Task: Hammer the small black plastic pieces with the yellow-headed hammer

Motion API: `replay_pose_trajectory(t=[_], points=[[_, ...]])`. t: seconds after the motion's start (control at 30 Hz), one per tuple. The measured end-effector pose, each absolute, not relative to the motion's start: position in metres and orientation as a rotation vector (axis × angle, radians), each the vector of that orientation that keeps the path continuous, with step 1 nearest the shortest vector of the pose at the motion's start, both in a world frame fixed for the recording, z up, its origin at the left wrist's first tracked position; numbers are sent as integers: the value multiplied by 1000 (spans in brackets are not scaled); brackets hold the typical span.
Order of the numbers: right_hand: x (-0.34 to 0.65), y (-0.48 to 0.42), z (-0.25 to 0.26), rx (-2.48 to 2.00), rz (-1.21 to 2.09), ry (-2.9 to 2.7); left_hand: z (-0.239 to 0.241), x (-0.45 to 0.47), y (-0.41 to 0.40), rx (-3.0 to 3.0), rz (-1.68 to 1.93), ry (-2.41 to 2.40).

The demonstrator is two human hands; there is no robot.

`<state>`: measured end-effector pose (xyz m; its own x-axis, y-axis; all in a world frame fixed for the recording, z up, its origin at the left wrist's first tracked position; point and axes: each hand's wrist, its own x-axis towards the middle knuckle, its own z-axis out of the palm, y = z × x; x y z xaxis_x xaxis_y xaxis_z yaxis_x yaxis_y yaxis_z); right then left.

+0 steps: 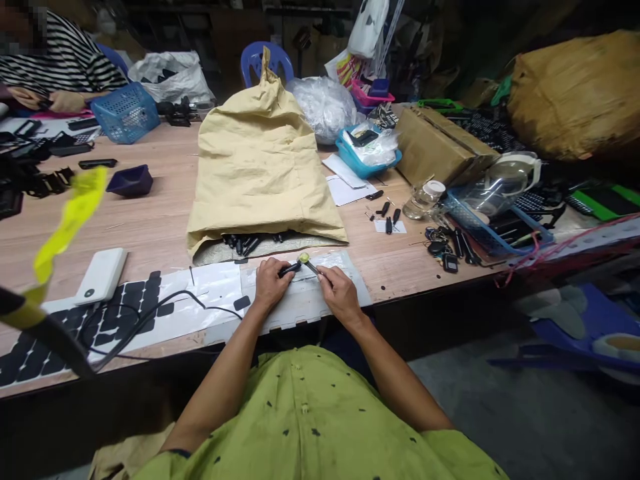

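Near the table's front edge, my left hand (271, 283) is closed around a small black elongated part (290, 269), which points to the right. My right hand (342, 295) pinches a thin dark stick-like tool (312, 268); its far end meets the black part's end. A small yellowish round piece (303, 258) sits where the two come together, but I cannot tell which one it belongs to. Below both hands lies a pale, clear-covered sheet (295, 305). Just beyond them, several black parts (245, 244) show at the mouth of a large beige cloth sack (260, 167).
On the left are a white power bank (102, 275), a black cable (165, 300), black stickers (135, 297) and a dark tray (130, 181). A jar (424, 200), keys (440, 248) and a blue basket (515, 243) stand right. A person in striped sleeves (75, 53) sits across.
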<state>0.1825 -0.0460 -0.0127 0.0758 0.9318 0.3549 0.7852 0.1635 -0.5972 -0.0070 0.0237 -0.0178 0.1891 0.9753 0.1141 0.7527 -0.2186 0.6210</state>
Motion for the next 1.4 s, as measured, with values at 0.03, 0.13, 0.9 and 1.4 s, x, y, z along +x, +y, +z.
replay_pose_trajectory(t=[0.03,0.13,0.9,1.4], points=[[181,-47,-12,-1639,258,-1733,-18,-7,24,2042,697,1613],[178,-49,-12,-1635,234,-1740,-19,-6,24,2042,698,1605],[192,-29,-17,-1839,-28,-1855,-21,-8,25,2036,683,1580],[198,-15,-22,-2051,-141,-1875,-20,-11,23,2013,653,1587]])
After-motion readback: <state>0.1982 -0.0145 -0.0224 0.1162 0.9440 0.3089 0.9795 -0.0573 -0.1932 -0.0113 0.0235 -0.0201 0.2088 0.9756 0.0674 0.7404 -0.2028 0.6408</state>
